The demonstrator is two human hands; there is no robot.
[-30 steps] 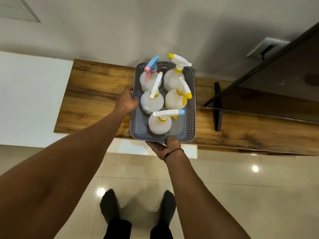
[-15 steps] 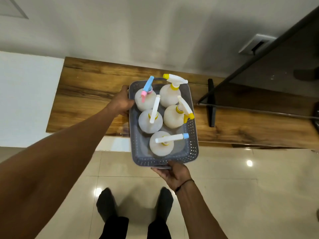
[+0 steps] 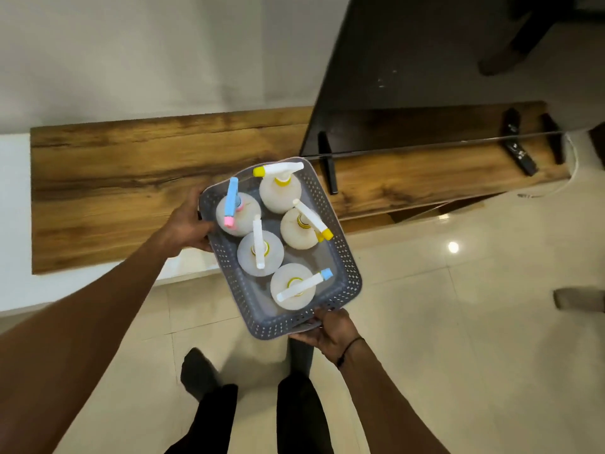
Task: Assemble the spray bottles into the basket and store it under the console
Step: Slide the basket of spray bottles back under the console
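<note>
A grey perforated basket (image 3: pixel 343 257) holds several white spray bottles standing upright, among them one with a blue and pink trigger (image 3: pixel 236 211) and one with a yellow nozzle (image 3: pixel 280 188). I hold the basket in the air, off the wooden console (image 3: pixel 131 178), its near half over the floor. My left hand (image 3: pixel 188 224) grips the far left rim. My right hand (image 3: pixel 330 332) grips the near rim from below.
A dark television (image 3: pixel 442 70) on black feet stands on the console's right half, with a remote (image 3: pixel 520 155) beside it. An open gap (image 3: pixel 425 211) shows under the console's right part. Glossy floor tiles (image 3: pixel 458 322) lie below, my feet (image 3: pixel 196 371) on them.
The basket has been lifted off the console and drawn toward me and to the right, turning slightly. Both hands kept their grip. My view swung right, showing more of the television.
</note>
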